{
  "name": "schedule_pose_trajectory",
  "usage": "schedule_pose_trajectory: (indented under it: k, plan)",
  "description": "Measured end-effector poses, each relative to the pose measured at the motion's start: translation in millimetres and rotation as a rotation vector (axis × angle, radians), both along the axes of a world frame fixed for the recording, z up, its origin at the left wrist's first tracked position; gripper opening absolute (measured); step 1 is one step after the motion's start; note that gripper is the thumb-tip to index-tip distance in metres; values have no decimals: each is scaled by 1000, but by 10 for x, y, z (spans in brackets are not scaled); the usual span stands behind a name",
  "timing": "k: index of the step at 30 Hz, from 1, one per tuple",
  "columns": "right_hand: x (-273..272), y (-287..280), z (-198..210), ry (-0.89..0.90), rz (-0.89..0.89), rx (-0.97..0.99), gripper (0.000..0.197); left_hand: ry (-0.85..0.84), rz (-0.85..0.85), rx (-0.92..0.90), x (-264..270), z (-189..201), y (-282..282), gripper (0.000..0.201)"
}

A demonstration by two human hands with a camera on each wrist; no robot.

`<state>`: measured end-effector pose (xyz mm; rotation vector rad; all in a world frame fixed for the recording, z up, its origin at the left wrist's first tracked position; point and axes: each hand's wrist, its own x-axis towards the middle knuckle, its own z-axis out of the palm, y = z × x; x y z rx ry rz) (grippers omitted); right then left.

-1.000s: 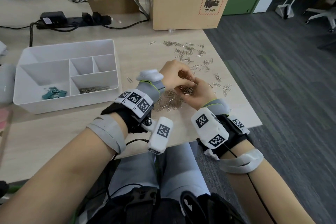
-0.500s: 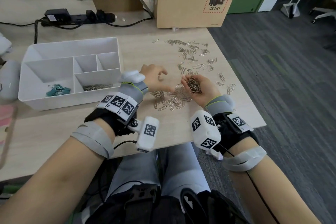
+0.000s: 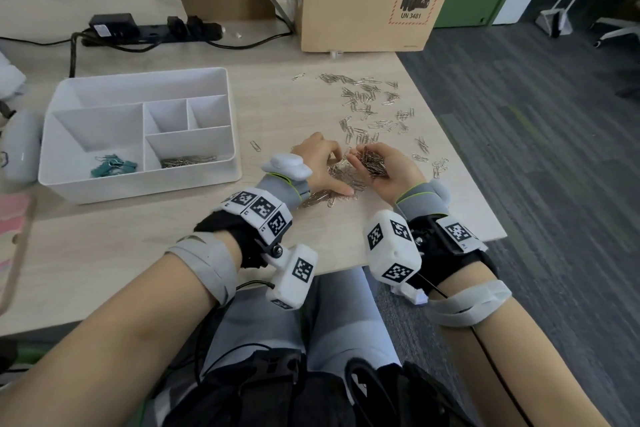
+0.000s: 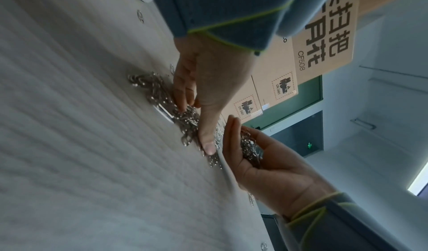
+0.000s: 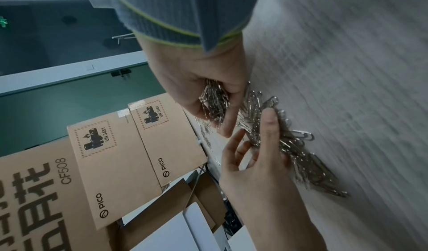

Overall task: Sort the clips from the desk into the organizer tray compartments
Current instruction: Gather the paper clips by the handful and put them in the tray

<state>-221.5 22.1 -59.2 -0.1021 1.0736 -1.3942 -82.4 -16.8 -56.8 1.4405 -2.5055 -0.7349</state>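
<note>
Silver paper clips lie in a pile [image 3: 343,177] on the desk, with more scattered [image 3: 367,104] behind it. My left hand [image 3: 322,163] rests on this pile [image 4: 159,93], fingers bent down into the clips and thumb flat on the desk. My right hand [image 3: 391,173] is palm up just to its right and cups a heap of paper clips [image 3: 374,161], fingers curled round them [image 5: 214,97]. The white organizer tray [image 3: 138,184] stands to the left. It holds teal binder clips [image 3: 110,165] in the front left compartment and silver paper clips [image 3: 188,160] in the front right one.
Cardboard boxes [image 3: 367,7] stand at the back of the desk, beside a black power strip with cables [image 3: 152,29]. One stray clip [image 3: 255,146] lies between tray and hands. The desk's right edge [image 3: 450,135] runs close to the scattered clips.
My left hand left the right palm, swung left over the pile, and now rests on the pile close to the right hand. The right hand keeps its heap of clips.
</note>
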Motion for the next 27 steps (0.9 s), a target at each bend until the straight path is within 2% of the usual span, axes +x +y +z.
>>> schedule_pose_trajectory:
  k: [6, 12, 16, 21, 24, 27]
  plan:
    - [-132, 72, -41, -16, -43, -2, 14, 103, -2, 32, -81, -18, -43, 26]
    - [-169, 119, -54, -76, -45, -1, 11, 149, 37, 82, -85, -28, -61, 11]
    - [-137, 136, -42, -99, -52, 1, 12, 288, 103, 199, -38, -56, -65, 9]
    - [-51, 134, -27, -96, -69, 1, 19, 319, 92, 151, 56, -24, -143, 14]
    - [8, 113, 0, -86, -91, 8, 25, 444, 102, 201, 105, 34, -193, 11]
    - [100, 83, 47, -91, -61, 27, 21, 582, 62, 224, 91, 136, -213, 22]
